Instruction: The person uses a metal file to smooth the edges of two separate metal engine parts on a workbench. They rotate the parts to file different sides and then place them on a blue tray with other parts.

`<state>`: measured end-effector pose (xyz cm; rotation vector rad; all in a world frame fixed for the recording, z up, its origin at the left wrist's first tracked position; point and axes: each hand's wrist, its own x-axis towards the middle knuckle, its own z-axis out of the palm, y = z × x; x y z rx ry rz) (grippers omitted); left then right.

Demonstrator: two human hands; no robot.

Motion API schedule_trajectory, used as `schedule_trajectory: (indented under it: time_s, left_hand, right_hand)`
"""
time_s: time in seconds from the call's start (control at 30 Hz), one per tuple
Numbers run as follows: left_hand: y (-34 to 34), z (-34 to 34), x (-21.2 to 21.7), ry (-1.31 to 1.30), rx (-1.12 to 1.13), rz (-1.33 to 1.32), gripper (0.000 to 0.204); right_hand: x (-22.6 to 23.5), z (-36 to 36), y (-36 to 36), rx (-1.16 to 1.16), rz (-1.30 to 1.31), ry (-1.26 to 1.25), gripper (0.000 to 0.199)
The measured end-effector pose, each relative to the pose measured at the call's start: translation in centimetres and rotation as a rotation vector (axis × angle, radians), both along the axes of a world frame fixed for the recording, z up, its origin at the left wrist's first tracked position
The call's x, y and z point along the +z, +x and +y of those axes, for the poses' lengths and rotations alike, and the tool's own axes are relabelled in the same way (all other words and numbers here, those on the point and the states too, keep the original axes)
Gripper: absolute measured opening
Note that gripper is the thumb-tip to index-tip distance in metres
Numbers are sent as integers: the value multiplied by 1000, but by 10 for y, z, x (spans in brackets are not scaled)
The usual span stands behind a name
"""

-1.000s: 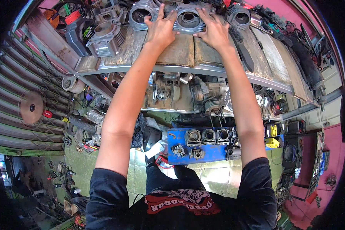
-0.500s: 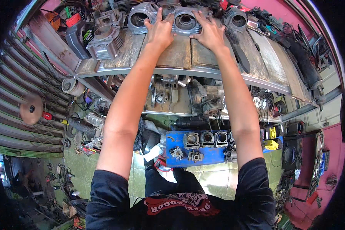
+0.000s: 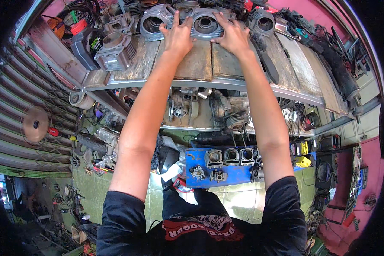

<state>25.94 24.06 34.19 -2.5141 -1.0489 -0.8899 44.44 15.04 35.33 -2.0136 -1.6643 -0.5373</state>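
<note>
Both my arms reach forward over a wooden-topped workbench point(image 3: 192, 62). A silver metal engine casing point(image 3: 199, 30) with a round opening stands at its far side. My left hand point(image 3: 178, 39) grips the casing's left edge, fingers spread and thumb at the lower rim. Round its right edge is my right hand point(image 3: 234, 36), thumb low and fingers reaching over the side. Just left of my left hand sits a similar casing point(image 3: 147, 32) with a round opening; whether the two are joined is hidden. Another round-bored metal part point(image 3: 263, 23) stands right of my right hand.
At the bench's left are a finned cylinder block point(image 3: 115, 57) and a dark bottle point(image 3: 86, 49). A dark flat bar point(image 3: 266, 66) lies at right. The lower shelf point(image 3: 192, 123) holds engine parts. Below, a blue board point(image 3: 234, 175) carries several cylinders. A disc tool point(image 3: 36, 123) is at left.
The view has shifted very slightly. Both hands stay in the same place on the engine casing.
</note>
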Motion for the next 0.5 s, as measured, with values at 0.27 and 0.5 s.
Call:
schedule_trajectory:
  time_s: [0.27,0.5]
  left_hand:
    - [7,-7,1,-66,17,-8,75]
    - [1,-34,30,-67,99,69,62]
  right_hand:
    - [0,-4,-1,-43,16,-29,102]
    - [14,-42,-28,-21,-154,145,63]
